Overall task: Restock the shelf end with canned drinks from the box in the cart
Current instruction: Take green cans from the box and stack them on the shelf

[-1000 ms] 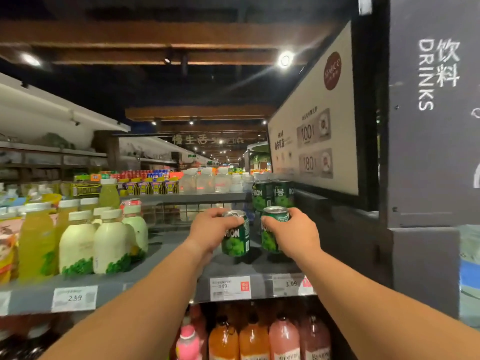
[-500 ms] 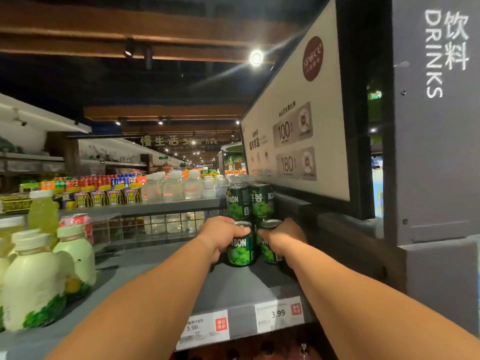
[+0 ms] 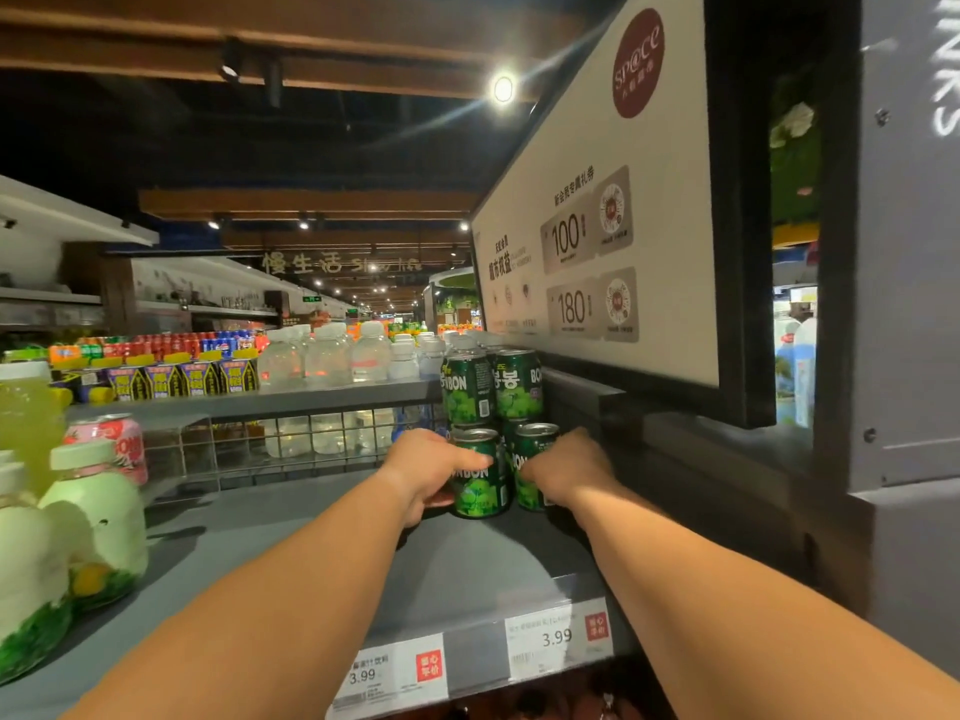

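Green cans upright on shelf

cans: "BON" | price tags: 3.99 | sign board: "sp@ce", 100, 180

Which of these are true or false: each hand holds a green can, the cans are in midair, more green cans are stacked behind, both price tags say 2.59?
1. Each hand holds a green can: true. The left hand grips the left can; the right hand grips the right can.
2. The cans are in midair: false. They stand on the grey shelf.
3. More green cans are stacked behind: true, the stacked cans are there.
4. Both price tags say 2.59: false. They read 3.99.
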Motion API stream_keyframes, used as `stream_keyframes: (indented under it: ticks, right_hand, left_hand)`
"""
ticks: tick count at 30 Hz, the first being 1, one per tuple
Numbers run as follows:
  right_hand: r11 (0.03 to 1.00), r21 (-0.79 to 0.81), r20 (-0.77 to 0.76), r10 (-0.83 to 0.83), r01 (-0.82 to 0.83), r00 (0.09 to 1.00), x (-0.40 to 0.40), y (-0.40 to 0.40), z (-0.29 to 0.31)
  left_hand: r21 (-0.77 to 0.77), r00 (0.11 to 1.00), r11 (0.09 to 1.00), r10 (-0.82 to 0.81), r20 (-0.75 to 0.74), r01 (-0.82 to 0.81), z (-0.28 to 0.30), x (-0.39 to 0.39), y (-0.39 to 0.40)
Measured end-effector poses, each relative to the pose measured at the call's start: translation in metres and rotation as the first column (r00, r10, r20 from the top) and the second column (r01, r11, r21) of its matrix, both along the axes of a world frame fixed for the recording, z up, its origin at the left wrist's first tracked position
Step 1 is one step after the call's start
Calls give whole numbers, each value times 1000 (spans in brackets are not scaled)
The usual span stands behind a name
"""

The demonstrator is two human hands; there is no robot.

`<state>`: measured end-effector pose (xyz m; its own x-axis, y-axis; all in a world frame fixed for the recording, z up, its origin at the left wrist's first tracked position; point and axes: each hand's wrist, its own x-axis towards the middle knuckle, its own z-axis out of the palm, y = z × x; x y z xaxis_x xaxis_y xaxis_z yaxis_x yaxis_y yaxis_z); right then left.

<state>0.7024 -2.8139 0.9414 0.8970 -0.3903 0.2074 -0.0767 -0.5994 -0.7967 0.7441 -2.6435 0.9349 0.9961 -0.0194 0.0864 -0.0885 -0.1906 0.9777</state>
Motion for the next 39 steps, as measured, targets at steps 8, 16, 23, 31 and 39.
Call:
stream_keyframes:
  ticks: [8, 16, 23, 31, 39]
  right_hand:
    - [991, -133, -49, -15, 8, 999, 13, 3, 0]
    - [984, -174, -20, -30, 26, 999, 13, -1, -9]
    - [978, -206, -28, -24, 17, 999, 12, 0, -10]
    - [987, -160, -7, -26, 24, 1000, 18, 1, -17]
    - [988, -139, -43, -70, 64, 997, 14, 9, -11]
  left_hand:
    - [126, 996, 990, 44, 79, -54, -6, 9, -3]
    - [310, 971, 934, 115, 210, -177, -7, 8, -8]
    - [461, 959, 853, 140, 247, -244, -3, 2, -12]
    - [473, 960, 850, 124, 250, -233, -4, -1, -15]
    - [637, 959, 728, 104, 262, -253, 14, -24, -8]
